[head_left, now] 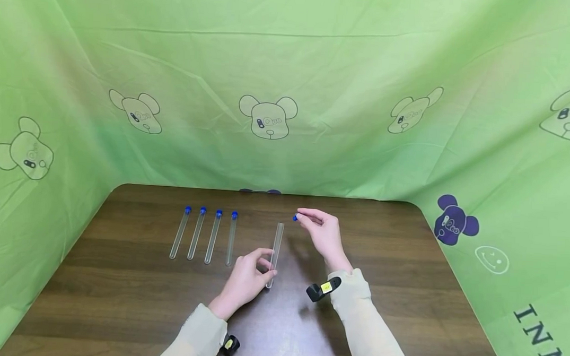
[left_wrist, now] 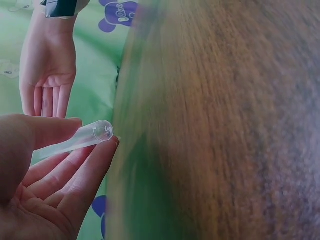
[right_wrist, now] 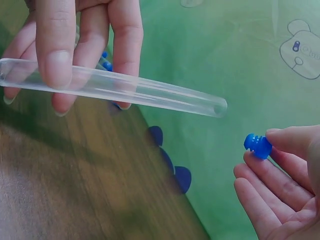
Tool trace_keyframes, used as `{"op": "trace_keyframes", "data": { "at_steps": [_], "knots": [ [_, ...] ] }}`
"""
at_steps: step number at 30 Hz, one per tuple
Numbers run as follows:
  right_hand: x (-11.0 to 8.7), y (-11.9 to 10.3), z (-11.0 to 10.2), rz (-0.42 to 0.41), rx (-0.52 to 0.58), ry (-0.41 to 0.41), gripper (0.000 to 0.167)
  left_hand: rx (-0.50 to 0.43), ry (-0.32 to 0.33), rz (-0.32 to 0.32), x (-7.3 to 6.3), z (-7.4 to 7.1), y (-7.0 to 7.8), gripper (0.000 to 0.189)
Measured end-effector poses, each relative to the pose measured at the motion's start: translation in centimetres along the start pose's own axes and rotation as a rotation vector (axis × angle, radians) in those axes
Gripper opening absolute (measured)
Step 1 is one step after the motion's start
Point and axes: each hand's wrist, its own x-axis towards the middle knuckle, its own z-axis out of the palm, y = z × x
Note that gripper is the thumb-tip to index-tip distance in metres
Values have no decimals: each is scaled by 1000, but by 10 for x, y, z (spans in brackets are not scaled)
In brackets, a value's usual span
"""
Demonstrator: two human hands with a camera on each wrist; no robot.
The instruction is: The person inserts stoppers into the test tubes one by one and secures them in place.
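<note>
Between thumb and fingers, my left hand (head_left: 248, 279) pinches a clear test tube (head_left: 276, 246) near its rounded lower end. The tube is uncapped, and its open end points away from me in the head view. To its right my right hand (head_left: 324, 235) pinches a small blue stopper (right_wrist: 258, 146) with ridged sides. In the right wrist view the stopper is apart from the mouth of the tube, a short gap between them. The left wrist view shows the rounded tube end (left_wrist: 104, 131) close up, between the left thumb and fingers.
Several test tubes with blue stoppers (head_left: 218, 213) lie side by side on the brown wooden table (head_left: 131, 299), left of my hands. Green cloth (head_left: 271, 66) printed with bear heads hangs behind the table and along both sides.
</note>
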Motion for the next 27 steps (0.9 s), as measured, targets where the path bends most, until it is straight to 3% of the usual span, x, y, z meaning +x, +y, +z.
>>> {"op": "trace_keyframes", "data": {
  "at_steps": [27],
  "knots": [
    [1,0,8,-48,-76,-13,25,-34,-21,37,-2,8,1,40]
  ]
}}
